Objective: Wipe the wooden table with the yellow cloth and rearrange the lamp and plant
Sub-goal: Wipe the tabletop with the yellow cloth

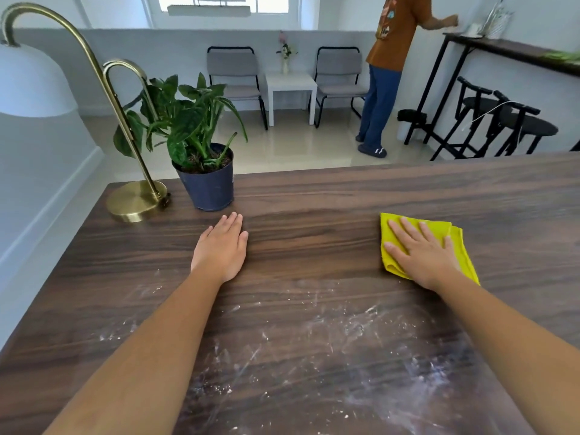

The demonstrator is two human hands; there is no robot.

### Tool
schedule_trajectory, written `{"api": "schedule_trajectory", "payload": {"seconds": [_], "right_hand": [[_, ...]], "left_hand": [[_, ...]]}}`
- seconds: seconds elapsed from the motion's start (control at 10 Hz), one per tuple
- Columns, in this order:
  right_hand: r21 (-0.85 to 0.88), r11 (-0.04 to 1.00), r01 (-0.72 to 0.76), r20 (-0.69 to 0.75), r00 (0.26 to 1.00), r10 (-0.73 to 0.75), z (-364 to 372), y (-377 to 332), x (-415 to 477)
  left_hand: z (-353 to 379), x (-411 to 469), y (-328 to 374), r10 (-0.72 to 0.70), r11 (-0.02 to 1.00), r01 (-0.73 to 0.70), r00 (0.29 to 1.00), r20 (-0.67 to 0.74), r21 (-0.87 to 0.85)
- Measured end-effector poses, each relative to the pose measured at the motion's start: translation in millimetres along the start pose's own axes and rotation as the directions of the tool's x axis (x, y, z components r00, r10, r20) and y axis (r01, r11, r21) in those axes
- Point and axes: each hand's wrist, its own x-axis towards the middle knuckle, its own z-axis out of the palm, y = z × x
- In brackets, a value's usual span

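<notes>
Head view. The wooden table (314, 196) fills the lower frame; white powdery smears cover its near half, from about 5 to 7 o'clock, while the far half looks clean. The right hand (422, 251), at 3 o'clock, lies flat with fingers spread on the folded yellow cloth (456, 246), pressing it to the wood rather than gripping it. The left hand (221, 248), just left of centre, rests palm down and open on bare wood, holding nothing. At 10 o'clock stand the lamp (136, 200), with a round brass base, curved brass stem and white shade, and just beside it the plant (208, 186) in a dark pot; whether base and pot touch cannot be told. A person stands in the background at 1 o'clock.

Handling, as judged: the cloth is soft, light and limp, best driven under a flat palm. The lamp looks top-heavy with a weighted base; take it low on the stem. The pot seems light and thin-walled; grasp its wall, not the leaves.
</notes>
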Motion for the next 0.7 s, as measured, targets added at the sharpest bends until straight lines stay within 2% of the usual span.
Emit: {"api": "schedule_trajectory", "payload": {"seconds": [0.1,0.2,0.3,0.4,0.5,0.6,0.7], "right_hand": [[-0.001,1.0,-0.009,-0.002,1.0,0.009,-1,-37,-2],[-0.016,0.982,0.19,0.015,0.982,-0.19,8,-118,-20],[-0.015,0.89,0.457,0.034,0.889,-0.456,21,-193,-63],[-0.005,0.836,0.549,0.02,0.836,-0.548,25,-194,-77],[-0.005,0.876,0.482,0.003,0.876,-0.482,20,-138,-56],[-0.02,0.967,0.253,-0.016,0.967,-0.254,11,-55,-39],[-0.011,1.0,-0.019,-0.022,1.0,0.019,6,10,-40]], "left_hand": [[0,0,0,0.006,1.0,-0.006,1.0,-0.001,0.003],[0,1,-1,0.005,1.0,-0.005,1.0,0.01,0.017],[1,2,-2,0.011,0.999,-0.011,1.0,0.012,0.03],[1,3,-4,0.014,1.0,-0.015,1.0,0.013,0.027],[0,2,-2,0.016,0.999,-0.017,1.0,0.02,0.039],[-2,1,-1,0.017,0.999,-0.018,0.999,0.037,0.034],[-5,-2,2,0.013,1.0,-0.014,0.999,0.04,0.016]]}}
